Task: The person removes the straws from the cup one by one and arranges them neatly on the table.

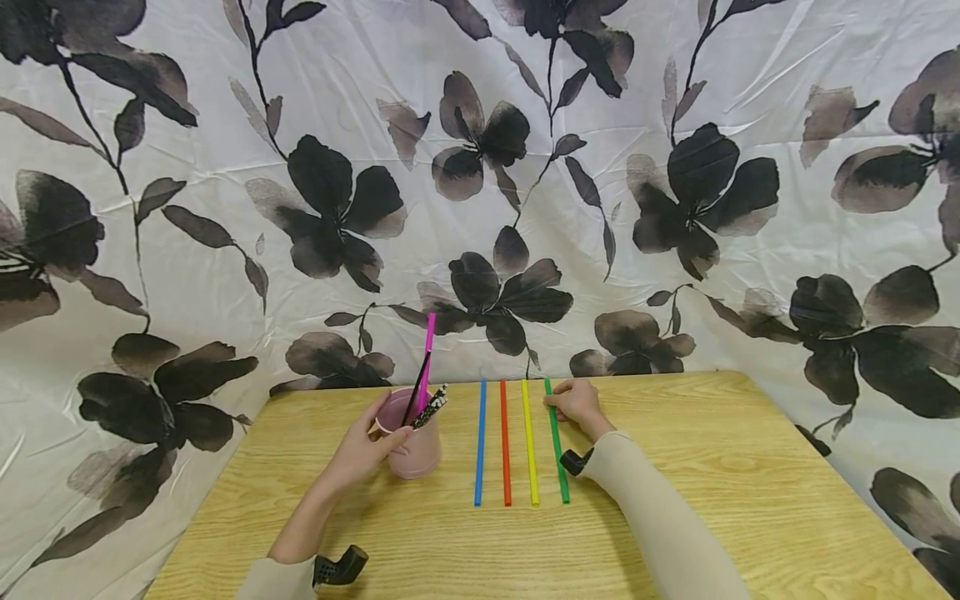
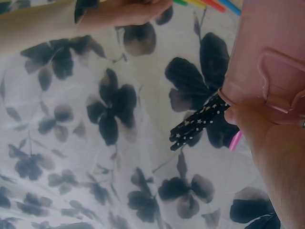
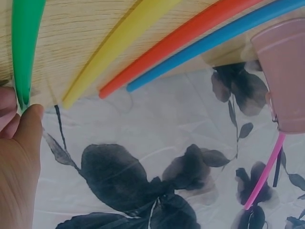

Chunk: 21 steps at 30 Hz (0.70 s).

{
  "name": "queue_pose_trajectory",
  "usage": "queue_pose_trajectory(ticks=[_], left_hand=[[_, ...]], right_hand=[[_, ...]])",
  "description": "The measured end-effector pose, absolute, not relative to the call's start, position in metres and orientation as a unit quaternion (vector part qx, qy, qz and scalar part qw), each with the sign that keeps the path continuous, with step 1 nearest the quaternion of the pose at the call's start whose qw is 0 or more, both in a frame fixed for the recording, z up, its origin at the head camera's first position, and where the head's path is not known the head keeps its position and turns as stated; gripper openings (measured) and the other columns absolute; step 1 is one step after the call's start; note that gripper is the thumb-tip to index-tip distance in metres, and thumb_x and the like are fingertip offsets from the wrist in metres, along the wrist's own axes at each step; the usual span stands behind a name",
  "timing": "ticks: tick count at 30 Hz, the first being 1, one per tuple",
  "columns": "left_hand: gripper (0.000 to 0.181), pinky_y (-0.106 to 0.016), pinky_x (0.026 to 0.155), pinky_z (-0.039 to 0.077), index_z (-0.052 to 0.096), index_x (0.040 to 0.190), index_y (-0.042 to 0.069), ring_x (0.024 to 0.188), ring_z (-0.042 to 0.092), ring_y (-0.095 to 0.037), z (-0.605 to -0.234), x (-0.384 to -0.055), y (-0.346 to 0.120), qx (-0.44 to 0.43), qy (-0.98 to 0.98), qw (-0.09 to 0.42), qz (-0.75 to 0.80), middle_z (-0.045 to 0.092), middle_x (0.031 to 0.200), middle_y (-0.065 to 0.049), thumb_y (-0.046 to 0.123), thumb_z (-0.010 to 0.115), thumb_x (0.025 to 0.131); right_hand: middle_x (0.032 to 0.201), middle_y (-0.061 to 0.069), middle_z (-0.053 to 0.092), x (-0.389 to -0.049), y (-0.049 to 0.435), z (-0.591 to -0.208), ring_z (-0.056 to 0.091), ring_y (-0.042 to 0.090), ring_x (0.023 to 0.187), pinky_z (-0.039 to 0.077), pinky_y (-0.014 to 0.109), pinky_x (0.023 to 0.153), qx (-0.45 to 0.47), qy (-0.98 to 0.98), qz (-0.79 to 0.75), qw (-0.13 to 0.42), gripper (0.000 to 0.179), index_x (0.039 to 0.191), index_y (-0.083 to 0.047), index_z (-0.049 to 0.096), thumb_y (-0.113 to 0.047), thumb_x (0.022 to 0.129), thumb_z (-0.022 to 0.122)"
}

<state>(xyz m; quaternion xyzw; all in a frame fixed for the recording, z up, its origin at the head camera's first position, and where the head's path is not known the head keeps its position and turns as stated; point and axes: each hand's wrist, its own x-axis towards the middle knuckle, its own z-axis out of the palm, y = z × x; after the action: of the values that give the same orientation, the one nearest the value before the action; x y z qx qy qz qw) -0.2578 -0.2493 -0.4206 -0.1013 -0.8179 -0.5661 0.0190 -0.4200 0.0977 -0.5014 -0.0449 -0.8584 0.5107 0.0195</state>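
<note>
Left hand point(image 1: 363, 450) grips a pink cup point(image 1: 416, 457); right hand point(image 1: 577, 402) pinches the green straw point(image 1: 557, 437) near the back edge of the table point(image 1: 750, 467), which stretches well beyond to the right.

The kind of room cannot be told; it shows as a screened-off tabletop corner. A creased white fabric sheet with black-and-grey printed flowers point(image 1: 480, 192) hangs from nine through twelve to three o'clock, behind a yellowish wood-grain table point(image 1: 480, 550) at six.
</note>
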Motion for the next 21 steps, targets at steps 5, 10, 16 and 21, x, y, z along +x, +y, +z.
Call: queue_pose_trajectory(ticks=[5,10,16,21], left_hand=[[0.076,-0.045,0.091,0.032,0.017,0.141,0.010,0.118,0.033,-0.040,-0.421,-0.257,-0.249,-0.103,-0.819,0.025,-0.564,0.020,0.140,-0.020,0.026,0.063,0.082],[0.077,-0.046,0.091,0.032,0.017,0.141,0.009,0.119,0.030,-0.041,-0.423,-0.258,-0.250,-0.108,-0.819,0.026,-0.563,0.019,0.140,-0.020,0.027,0.062,0.082],[0.078,-0.048,0.091,0.031,0.016,0.141,0.006,0.119,0.030,-0.041,-0.427,-0.263,-0.254,-0.121,-0.825,0.036,-0.550,0.019,0.140,-0.022,0.029,0.062,0.082],[0.078,-0.046,0.093,0.030,0.018,0.141,0.008,0.121,0.029,-0.039,-0.423,-0.261,-0.251,-0.112,-0.819,0.031,-0.562,0.021,0.140,-0.020,0.029,0.063,0.081]], right_hand=[[0.062,0.008,0.060,-0.419,0.099,-0.500,0.055,0.014,0.046,0.046,0.025,0.043,-0.048,-0.850,0.524,0.018,0.024,0.089,-0.003,0.064,-0.018,0.072,0.072],[0.059,0.012,0.058,-0.417,0.096,-0.492,0.054,0.017,0.044,0.044,0.028,0.042,-0.049,-0.826,0.561,0.024,0.019,0.087,-0.005,0.064,-0.020,0.075,0.069],[0.072,0.011,0.061,-0.421,0.074,-0.465,0.058,0.019,0.054,0.049,0.031,0.050,-0.007,-0.789,0.614,0.034,0.017,0.087,-0.004,0.066,-0.018,0.078,0.066],[0.084,0.011,0.063,-0.414,0.047,-0.433,0.062,0.025,0.071,0.050,0.033,0.059,0.051,-0.770,0.635,0.014,0.019,0.090,-0.006,0.067,-0.021,0.080,0.065]])
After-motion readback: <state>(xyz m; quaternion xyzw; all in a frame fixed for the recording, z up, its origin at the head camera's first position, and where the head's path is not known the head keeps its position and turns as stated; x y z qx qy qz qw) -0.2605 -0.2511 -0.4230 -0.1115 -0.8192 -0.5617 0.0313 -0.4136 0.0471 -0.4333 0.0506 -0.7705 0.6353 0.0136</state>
